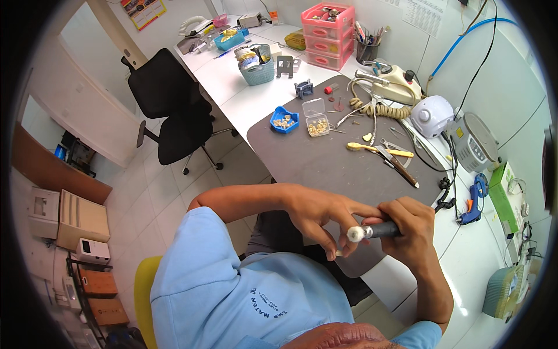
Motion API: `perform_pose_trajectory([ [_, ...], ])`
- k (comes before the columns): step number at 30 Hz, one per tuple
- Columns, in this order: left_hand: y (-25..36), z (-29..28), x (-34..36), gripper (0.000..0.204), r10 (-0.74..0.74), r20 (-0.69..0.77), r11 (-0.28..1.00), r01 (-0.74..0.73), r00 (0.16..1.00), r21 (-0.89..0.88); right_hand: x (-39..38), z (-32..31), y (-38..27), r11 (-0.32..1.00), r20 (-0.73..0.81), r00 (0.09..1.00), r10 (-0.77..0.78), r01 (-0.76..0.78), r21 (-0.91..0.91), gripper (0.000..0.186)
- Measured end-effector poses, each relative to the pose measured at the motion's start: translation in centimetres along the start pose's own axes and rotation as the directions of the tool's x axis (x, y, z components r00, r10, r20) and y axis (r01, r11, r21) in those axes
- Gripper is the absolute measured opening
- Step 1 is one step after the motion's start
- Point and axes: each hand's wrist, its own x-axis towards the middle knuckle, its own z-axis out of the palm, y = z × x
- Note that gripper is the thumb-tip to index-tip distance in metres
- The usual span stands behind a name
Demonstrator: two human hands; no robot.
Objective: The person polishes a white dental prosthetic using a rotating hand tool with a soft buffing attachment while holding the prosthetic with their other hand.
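My right hand (411,225) is wrapped round a dark rotary handpiece (385,229), which points left. A round whitish polishing tip (356,234) sits at the end of its metal collar. Just left of that tip, my left hand (319,214) pinches a small pale piece (339,253) between thumb and fingertips, too small to make out fully. One outstretched finger of the left hand reaches over to the right hand. Both hands are above the near edge of a grey mat (290,154).
On the mat lie a yellow toothbrush (363,147), a brown-handled knife (401,170), a blue tray (284,120) and a clear box (317,125) of small pieces. Farther back stand a cream control unit (398,84) and pink drawers (329,38). A black chair (168,110) is at left.
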Motion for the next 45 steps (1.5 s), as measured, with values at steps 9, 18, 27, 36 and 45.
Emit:
perform_pose_trajectory([
  [9, 1.8, -3.9, -8.2, 0.016, -0.219, -0.605, 0.811, 0.488, 0.766, 0.323, -0.7, 0.0, 3.6, 0.957, 0.008, 0.974, 0.227, -0.222, -0.186, 0.045],
  [18, 0.6, -9.7, -16.2, 0.017, 0.12, -0.949, 0.304, 0.9, 0.29, 0.314, -0.6, 2.4, 7.1, 0.858, 0.081, 0.895, 0.439, -0.39, -0.333, 0.055],
  [27, -0.6, -10.4, -16.4, 0.024, 0.199, -0.922, 0.153, 0.919, 0.331, 0.363, -0.9, 3.2, 7.7, 0.845, 0.12, 0.871, 0.476, -0.416, -0.336, 0.055],
  [36, 0.9, -9.4, -12.2, 0.039, 0.461, -0.821, 0.31, 0.806, 0.337, 0.505, -1.2, 3.3, 8.1, 0.846, 0.101, 0.877, 0.47, -0.414, -0.335, 0.054],
  [45, 1.7, -9.5, -10.2, 0.052, 0.389, -0.705, 0.202, 0.692, 0.593, 0.693, -1.6, 3.4, 8.4, 0.854, 0.103, 0.88, 0.464, -0.414, -0.313, 0.055],
])
